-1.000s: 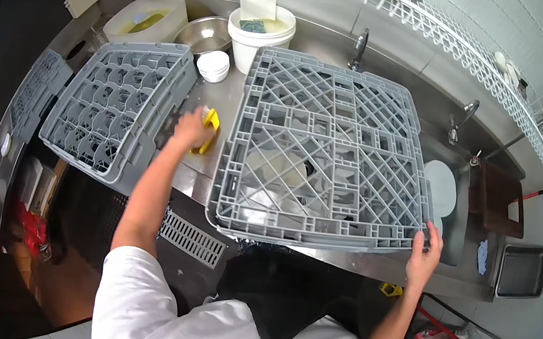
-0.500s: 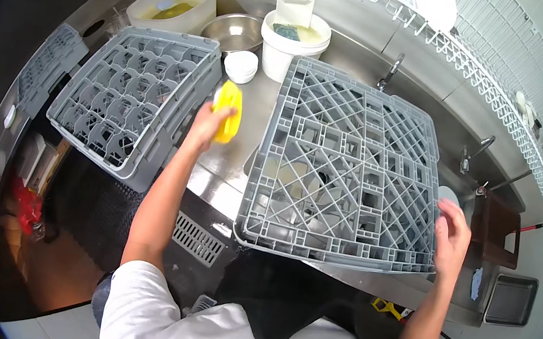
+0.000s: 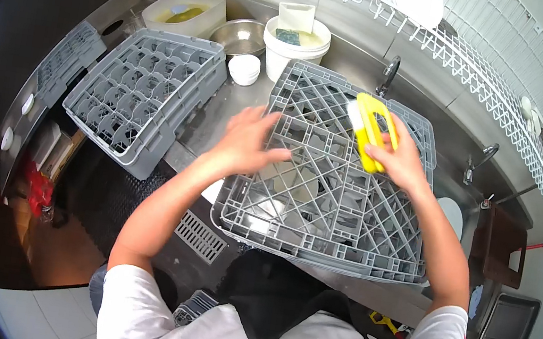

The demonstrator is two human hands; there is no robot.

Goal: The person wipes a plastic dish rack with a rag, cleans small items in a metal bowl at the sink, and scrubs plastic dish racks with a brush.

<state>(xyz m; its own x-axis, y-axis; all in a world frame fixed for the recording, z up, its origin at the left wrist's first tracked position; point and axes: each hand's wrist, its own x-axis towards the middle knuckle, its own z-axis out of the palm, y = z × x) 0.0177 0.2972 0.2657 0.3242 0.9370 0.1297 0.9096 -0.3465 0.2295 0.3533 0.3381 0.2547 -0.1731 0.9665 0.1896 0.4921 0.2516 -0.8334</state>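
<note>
Out of the left hand [image 3: 247, 143] and into the right hand [image 3: 405, 158] has gone the brush [image 3: 367, 133] — it is now over the rack [image 3: 318, 255], its white bristles toward the left hand. Right fingers grip its yellow handle. Left fingers, now empty, are spread at the rack's left side — whether they touch it, I cannot tell. The rack rests on the desk [image 3: 205, 121], lattice up.

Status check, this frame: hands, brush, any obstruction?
Right hand gripping yellow brush over large gray rack. Left hand open, empty, at rack's left side, contact unclear. Nothing visible between brush and rack.
</note>
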